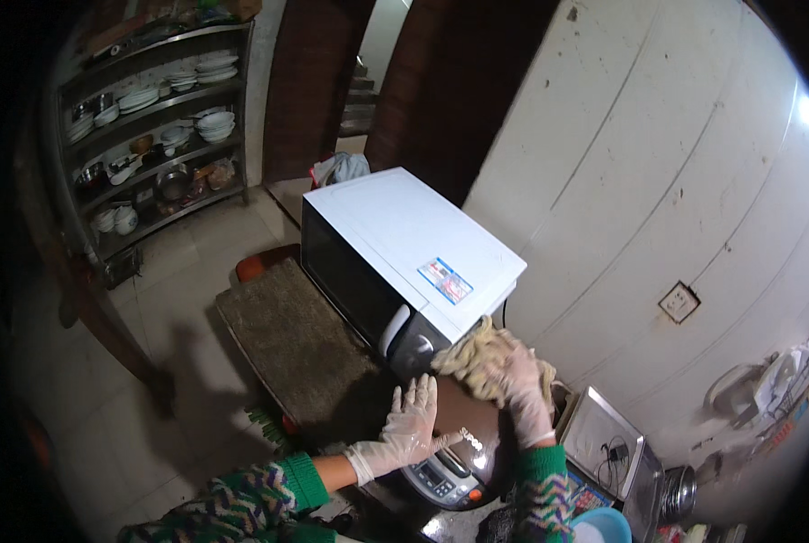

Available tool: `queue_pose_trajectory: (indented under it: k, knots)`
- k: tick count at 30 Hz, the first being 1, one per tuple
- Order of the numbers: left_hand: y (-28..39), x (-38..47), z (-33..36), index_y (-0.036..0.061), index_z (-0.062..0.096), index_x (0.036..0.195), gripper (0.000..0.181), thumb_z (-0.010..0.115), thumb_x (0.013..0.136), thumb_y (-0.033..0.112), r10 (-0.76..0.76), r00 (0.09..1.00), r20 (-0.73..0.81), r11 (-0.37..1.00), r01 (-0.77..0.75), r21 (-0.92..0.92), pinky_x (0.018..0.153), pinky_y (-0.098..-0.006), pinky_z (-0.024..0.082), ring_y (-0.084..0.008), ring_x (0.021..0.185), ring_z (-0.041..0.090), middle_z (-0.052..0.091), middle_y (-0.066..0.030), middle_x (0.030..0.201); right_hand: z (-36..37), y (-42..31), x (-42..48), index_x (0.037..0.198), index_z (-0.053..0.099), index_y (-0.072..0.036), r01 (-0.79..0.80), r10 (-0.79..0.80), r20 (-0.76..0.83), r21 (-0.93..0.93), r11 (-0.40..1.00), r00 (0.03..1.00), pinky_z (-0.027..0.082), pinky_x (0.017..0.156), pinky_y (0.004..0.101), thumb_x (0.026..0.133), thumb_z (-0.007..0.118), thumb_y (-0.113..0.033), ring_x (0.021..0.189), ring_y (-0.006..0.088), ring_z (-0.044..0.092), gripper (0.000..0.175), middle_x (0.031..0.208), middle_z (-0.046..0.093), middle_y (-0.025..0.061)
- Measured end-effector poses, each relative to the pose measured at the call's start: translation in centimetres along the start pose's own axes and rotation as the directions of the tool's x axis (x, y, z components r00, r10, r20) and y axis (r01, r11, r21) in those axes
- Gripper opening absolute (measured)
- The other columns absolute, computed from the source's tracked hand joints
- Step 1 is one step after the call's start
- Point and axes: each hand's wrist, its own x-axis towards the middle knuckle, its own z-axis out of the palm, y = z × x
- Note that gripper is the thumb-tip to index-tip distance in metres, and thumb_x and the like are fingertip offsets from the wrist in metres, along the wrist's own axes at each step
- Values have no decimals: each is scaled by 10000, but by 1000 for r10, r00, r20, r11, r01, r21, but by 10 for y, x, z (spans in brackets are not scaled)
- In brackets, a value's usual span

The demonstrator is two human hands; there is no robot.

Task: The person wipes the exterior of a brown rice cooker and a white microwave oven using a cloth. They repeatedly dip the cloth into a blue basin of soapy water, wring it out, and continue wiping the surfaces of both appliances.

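A Supor rice cooker (473, 410) with a glossy brown lid and a front button panel stands before me. My left hand (404, 431), in a thin clear glove, lies flat against the lid's left side with its fingers spread, and it holds nothing. In my right hand (523, 387), gloved the same way, is a bunched, cream-coloured cloth (469, 356). This cloth is pressed on the far right part of the lid, close to the corner of a white microwave oven (391, 231). The microwave's dark door is shut, and a sticker is on its top.
A brown mat (289, 332) covers the table left of the microwave. To the right are a metal tray (601, 434) holding a black plug and cord, and a blue basin (604, 526). A wall socket (679, 302) is above. A metal rack (153, 142) with dishes stands at the back left.
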Motion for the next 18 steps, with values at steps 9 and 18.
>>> queue_pose_trajectory:
  k: [9, 18]
  knots:
    - [-3, 1, -12, -107, 99, 1424, 1093, 366, 798, 749, -81, 991, 104, 997, 80, 7, 1081, -567, 194, -456, 1352, 219, 173, -322, 1463, -11, 36, -73, 1266, 516, -51, -335, 413, -224, 317, 887, 882, 378, 999, 356, 855, 582, -295, 1171, 338, 481, 482, 1258, 497, 185]
    - [8, 8, -9, -141, 71, 1411, 1081, 335, 829, 731, -17, 996, 92, 995, 8, 98, 1066, -579, 223, -472, 1322, 263, 160, -344, 1457, 59, -45, -208, 1335, 427, -14, -48, 406, -640, 499, 865, 653, 190, 1101, 492, 824, 575, -487, 1332, 446, 236, 711, 1445, 275, 257]
